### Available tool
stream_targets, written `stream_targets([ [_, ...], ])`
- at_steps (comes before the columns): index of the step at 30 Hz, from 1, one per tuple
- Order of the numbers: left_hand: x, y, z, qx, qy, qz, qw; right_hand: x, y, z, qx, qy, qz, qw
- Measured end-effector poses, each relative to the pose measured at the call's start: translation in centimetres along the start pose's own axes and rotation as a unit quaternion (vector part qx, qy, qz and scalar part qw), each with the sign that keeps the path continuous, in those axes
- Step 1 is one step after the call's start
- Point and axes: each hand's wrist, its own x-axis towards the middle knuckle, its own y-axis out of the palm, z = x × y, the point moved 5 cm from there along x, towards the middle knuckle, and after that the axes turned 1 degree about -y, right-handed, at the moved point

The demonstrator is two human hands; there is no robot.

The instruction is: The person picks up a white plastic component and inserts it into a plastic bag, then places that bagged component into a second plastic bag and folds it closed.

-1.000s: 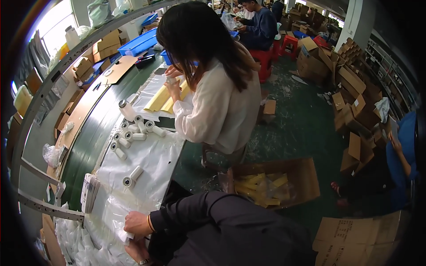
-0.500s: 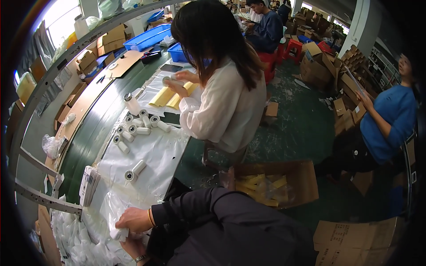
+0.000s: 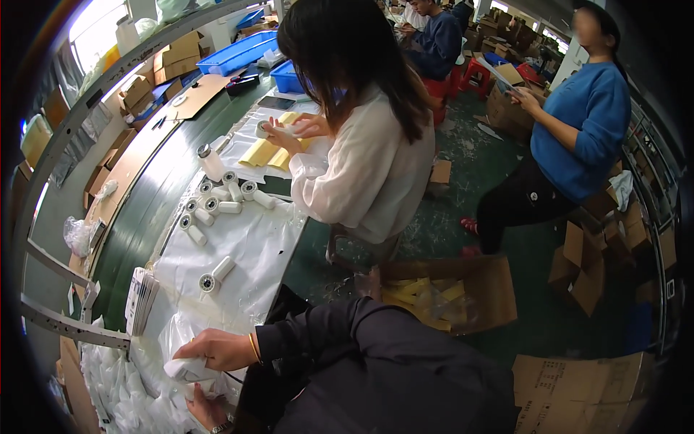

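My right hand (image 3: 220, 350), with a yellow band at the wrist, is closed over a smooth white piece (image 3: 186, 369) at the lower left. Its full shape is hidden by my fingers and the film around it. Just below, my left hand (image 3: 208, 409), wearing a watch, closes on the lower part of the same white piece. Clear plastic bags (image 3: 119, 390) lie heaped beside both hands. Farther up the sheet rests a white handled device (image 3: 210, 283) with a dark-ringed round face. Several more of these devices (image 3: 191, 230) are grouped beyond it.
A stack of folded leaflets (image 3: 139, 302) stands left of the sheet, next to a metal frame (image 3: 76, 329). A co-worker in a pale top (image 3: 361, 166) handles a white piece. An open carton (image 3: 491, 293) with yellow pieces is on the right; another person in blue (image 3: 585, 108) stands beyond.
My right hand has turned and tilted, exposing more of the white piece; my left hand has shifted slightly down and left. The person in blue has moved left and farther into view.
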Motion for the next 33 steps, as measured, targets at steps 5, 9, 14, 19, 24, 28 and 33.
stream_targets([
  [5, -1.1, 0.1, -0.4, -0.032, 0.018, 0.023, 0.999, 0.0, -1.3, -0.1, 0.099, 0.013, -0.049, 0.994],
  [9, -2.5, 0.5, -1.8, -0.04, -0.005, -0.046, 0.998, -1.1, -1.7, -2.9, 0.14, 0.002, -0.109, 0.984],
  [14, -5.5, 0.9, -4.5, -0.105, -0.002, -0.047, 0.993, -5.2, -3.6, -5.9, 0.204, 0.048, -0.234, 0.949],
  [19, -6.5, 3.8, -8.3, -0.158, 0.032, -0.062, 0.985, -4.8, -8.6, -1.6, -0.032, 0.056, -0.309, 0.949],
  [24, -7.2, 2.7, -11.3, -0.211, 0.024, -0.05, 0.976, -6.1, -8.4, -3.9, -0.025, 0.096, -0.318, 0.943],
  [28, -3.7, 2.8, -13.3, -0.267, 0.021, 0.046, 0.962, -7.3, -8.0, -6.1, 0.033, 0.152, -0.319, 0.935],
  [33, 4.0, 5.1, -17.5, -0.364, 0.041, 0.205, 0.907, -8.3, -7.3, -7.0, 0.003, 0.183, -0.331, 0.926],
])
